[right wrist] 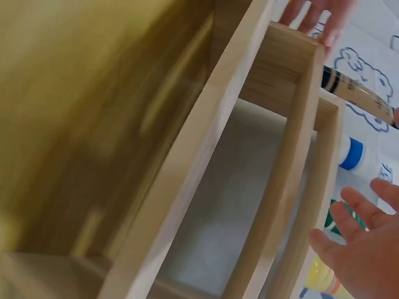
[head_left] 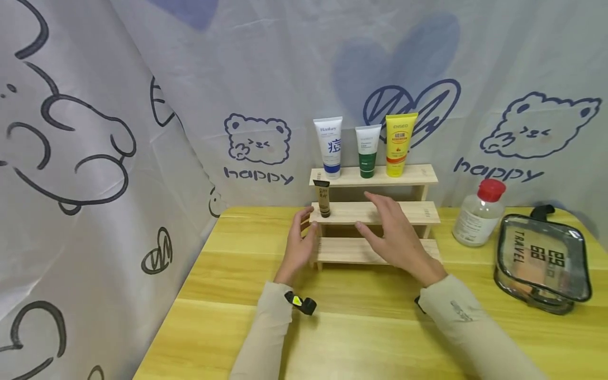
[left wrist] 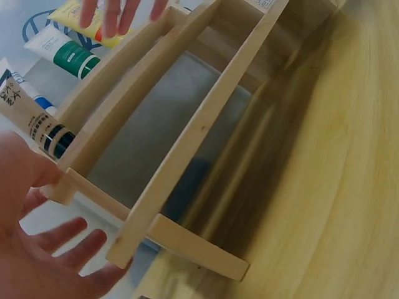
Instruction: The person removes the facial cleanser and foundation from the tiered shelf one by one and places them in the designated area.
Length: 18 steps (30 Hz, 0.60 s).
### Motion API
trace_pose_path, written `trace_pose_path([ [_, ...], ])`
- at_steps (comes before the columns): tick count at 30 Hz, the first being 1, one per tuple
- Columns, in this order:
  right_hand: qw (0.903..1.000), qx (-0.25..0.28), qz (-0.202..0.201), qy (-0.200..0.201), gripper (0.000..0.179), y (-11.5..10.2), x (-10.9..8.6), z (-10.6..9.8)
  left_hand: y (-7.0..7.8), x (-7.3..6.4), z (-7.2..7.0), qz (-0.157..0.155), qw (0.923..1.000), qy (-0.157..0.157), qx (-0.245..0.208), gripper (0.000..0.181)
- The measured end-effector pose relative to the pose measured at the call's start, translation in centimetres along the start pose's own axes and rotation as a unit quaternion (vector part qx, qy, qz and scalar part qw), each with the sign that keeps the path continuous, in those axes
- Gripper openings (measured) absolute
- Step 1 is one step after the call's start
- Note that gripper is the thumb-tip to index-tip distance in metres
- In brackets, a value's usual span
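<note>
A three-tier wooden display stand (head_left: 351, 252) stands at the back of the table. On its middle step, at the left end, a small tan tube with a black cap (head_left: 323, 200) stands upright. My left hand (head_left: 302, 244) is at the stand's left end, beside that tube, with fingers spread loosely by the step ends (left wrist: 118, 252). Over the middle step hovers my right hand (head_left: 400, 237), fingers extended and holding nothing. The top step carries a white tube with a blue cap (head_left: 330, 145), a white-and-green tube (head_left: 368, 153) and a yellow tube (head_left: 400, 145).
Right of the stand is a clear bottle with a red cap (head_left: 477, 217). Beside it lies a transparent travel pouch (head_left: 541, 258) with black trim. A patterned white curtain (head_left: 266, 79) hangs behind and to the left of the wooden table (head_left: 228, 285).
</note>
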State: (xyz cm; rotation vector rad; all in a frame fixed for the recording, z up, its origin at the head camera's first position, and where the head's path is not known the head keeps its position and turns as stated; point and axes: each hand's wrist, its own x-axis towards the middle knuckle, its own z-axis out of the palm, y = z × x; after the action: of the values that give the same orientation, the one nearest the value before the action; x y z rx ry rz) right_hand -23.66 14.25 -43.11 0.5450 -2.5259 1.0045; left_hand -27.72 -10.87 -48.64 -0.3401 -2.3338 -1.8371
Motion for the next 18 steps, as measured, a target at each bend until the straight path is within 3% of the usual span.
trace_pose_path([
  [5, 0.9998, 0.01, -0.012, -0.009, 0.072, -0.6, 1.8, 1.0, -0.4, 0.0, 0.4, 0.002, 0.9996, -0.006, -0.029, 0.042],
  [12, 0.9915, 0.113, 0.043, -0.047, 0.066, -2.4, 3.9, 1.8, -1.5, -0.2, 0.9, -0.003, 0.9987, -0.02, -0.047, 0.043],
  [18, 0.9832, 0.151, 0.082, -0.062, 0.063, -3.5, 5.3, 2.1, -2.0, -0.3, 1.2, -0.01, 0.9982, -0.004, -0.059, 0.041],
])
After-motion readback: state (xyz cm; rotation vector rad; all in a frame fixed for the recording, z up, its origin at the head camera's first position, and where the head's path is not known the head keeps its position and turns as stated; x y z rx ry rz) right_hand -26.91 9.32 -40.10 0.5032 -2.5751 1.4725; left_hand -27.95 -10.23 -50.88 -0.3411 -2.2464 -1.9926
